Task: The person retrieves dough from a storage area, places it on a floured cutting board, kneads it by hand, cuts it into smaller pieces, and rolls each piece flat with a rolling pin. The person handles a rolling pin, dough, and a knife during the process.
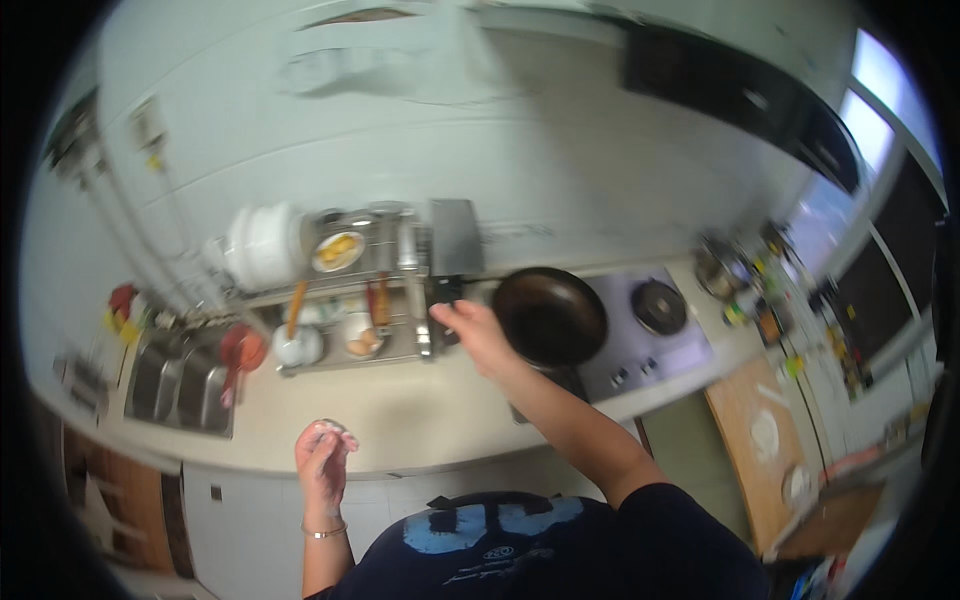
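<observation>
My right hand (pixel 476 334) reaches over the counter to a cleaver (pixel 456 238) at the right end of the dish rack. The cleaver's broad blade points up the wall, and my fingertips overlap its black handle (pixel 447 289). Blur hides whether they grip it. Lower left, my left hand (pixel 322 454) hovers above the front edge of the counter (pixel 397 420). Its fingers curl in against the thumb, dusted with white powder, and nothing shows in them.
A dark wok (pixel 551 319) sits on the hob (pixel 622 352), right of my hand. The dish rack (pixel 352 367) holds bowls and utensils. At left are a double sink (pixel 176 386) and a red strainer or ladle (pixel 241 349). A wooden board (pixel 739 420) with white powder lies at right.
</observation>
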The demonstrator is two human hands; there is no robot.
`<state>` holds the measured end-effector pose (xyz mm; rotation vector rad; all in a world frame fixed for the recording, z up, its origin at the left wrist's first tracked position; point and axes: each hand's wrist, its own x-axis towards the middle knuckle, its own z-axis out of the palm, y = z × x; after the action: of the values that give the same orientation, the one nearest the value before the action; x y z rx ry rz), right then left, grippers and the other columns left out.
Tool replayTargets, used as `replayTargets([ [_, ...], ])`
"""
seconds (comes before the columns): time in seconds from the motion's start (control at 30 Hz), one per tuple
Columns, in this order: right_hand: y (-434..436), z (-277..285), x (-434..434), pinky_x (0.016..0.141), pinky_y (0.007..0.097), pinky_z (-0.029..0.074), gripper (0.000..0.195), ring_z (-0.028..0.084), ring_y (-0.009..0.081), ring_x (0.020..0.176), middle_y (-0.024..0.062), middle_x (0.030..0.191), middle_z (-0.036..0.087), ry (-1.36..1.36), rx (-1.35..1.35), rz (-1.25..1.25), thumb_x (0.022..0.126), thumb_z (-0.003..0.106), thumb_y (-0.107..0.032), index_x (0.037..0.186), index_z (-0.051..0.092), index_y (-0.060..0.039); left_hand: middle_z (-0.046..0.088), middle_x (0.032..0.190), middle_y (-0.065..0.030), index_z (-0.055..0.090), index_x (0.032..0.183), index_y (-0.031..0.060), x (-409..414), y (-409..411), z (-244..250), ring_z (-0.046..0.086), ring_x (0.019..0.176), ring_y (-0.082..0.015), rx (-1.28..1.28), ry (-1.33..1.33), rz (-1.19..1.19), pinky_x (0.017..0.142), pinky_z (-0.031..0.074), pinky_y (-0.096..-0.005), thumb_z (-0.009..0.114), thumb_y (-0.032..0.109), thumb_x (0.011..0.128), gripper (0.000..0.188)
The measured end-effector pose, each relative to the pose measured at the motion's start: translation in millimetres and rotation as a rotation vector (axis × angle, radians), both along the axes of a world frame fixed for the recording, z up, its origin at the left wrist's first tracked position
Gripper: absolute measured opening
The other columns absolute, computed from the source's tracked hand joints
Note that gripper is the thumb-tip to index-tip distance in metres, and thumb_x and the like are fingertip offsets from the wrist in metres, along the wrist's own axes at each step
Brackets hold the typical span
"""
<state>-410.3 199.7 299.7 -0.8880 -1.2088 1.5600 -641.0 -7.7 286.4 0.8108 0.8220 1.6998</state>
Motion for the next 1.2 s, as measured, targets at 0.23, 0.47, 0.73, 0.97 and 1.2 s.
replayTargets([
  [0.23,-86.6,-11.2,132.1,0.061,0.0369,0.046,0.017,0.060,0.0246,0.067,0.0162,0.071,0.060,-0.461,0.179,-0.229,0.075,0.061,-0.010,0.084,0.058,0.0030,0.053,0.095,-0.0060,0.055,0.100,-0.0002,61.0,33.9,-8.4,0.055,0.085,-0.0154,0.103,-0.029,-0.300,0.072,0.046,-0.0276,0.060,0.013,0.092,0.016],
  [0.47,-241.0,-20.2,313.7,0.066,0.0354,0.044,0.031,0.056,0.0206,0.070,0.0136,0.073,0.060,-0.620,0.032,-0.582,0.084,0.066,-0.029,0.088,0.059,0.0001,0.057,0.092,-0.0059,0.057,0.101,0.0017,202.8,72.5,19.5,0.056,0.083,-0.0156,0.150,0.089,-0.576,0.071,0.047,-0.0278,0.061,0.010,0.091,0.014],
  [0.73,-451.7,-159.2,504.7,0.045,0.0327,0.040,0.032,0.050,0.0140,0.048,0.0063,0.060,0.055,-0.708,-0.367,-1.263,0.090,0.060,-0.032,0.080,0.058,-0.0019,0.059,0.085,-0.0076,0.063,0.092,0.0015,416.8,74.4,29.6,0.058,0.077,-0.0176,0.239,0.185,-0.982,0.068,0.048,-0.0288,0.065,0.010,0.088,0.010],
  [0.97,-484.1,-179.8,577.8,0.035,0.0281,0.033,0.040,0.040,0.0089,0.037,-0.0021,0.052,0.044,-0.045,-0.518,-1.535,0.094,0.062,-0.034,0.067,0.047,-0.0094,0.060,0.081,-0.0086,0.058,0.085,0.0004,595.1,81.0,1.5,0.059,0.072,-0.0174,0.107,0.450,-1.244,0.069,0.048,-0.0281,0.063,0.015,0.089,0.016],
  [1.2,-413.1,-193.6,644.4,0.039,0.0257,0.032,0.049,0.041,0.0081,0.042,-0.0015,0.054,0.045,0.118,-0.577,-1.475,0.098,0.050,-0.048,0.070,0.050,-0.0083,0.067,0.085,-0.0077,0.065,0.094,-0.0028,798.3,114.5,-96.3,0.062,0.078,-0.0131,0.074,0.647,-1.594,0.072,0.049,-0.0258,0.061,0.009,0.092,0.013],
])
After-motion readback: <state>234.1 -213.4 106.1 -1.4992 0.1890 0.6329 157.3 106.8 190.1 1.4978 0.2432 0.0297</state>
